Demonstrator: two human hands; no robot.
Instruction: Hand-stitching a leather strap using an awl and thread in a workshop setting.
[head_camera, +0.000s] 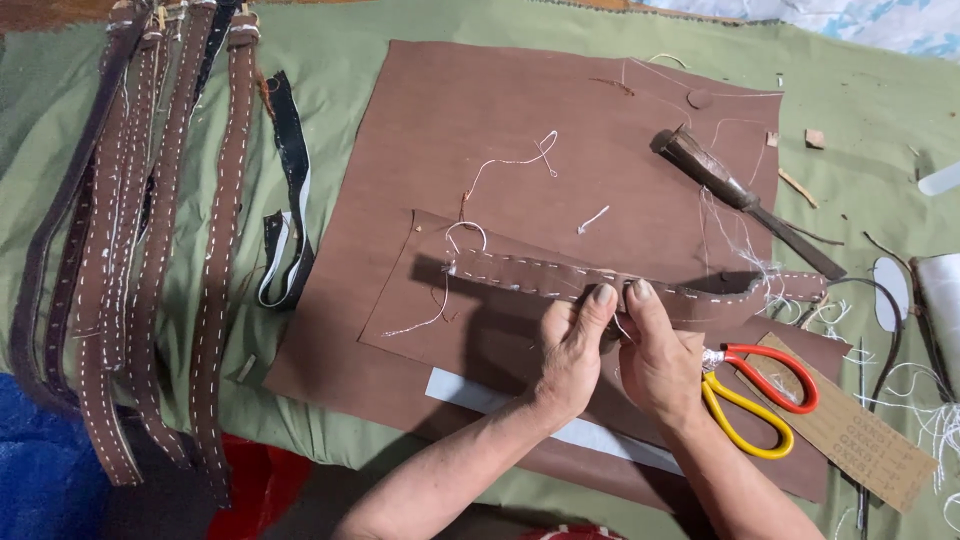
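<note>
A long brown leather strap (520, 272) with white stitching lies across a large brown leather sheet (520, 130). My left hand (572, 352) pinches the strap's near edge at its middle, thumb on top. Right beside it, my right hand (655, 352) grips the same strap, and the two hands touch. A loose white thread (447, 285) trails from the strap's left end. Scissors with one red and one yellow handle (760, 395) lie just right of my right hand.
Several stitched brown straps (150, 250) lie in a row at the left on green cloth (340, 70). A wooden-handled chisel (735, 195) rests on the sheet's right side. A card strip (850, 435), a white strip (470, 395), a black strip (292, 190) and thread scraps lie around.
</note>
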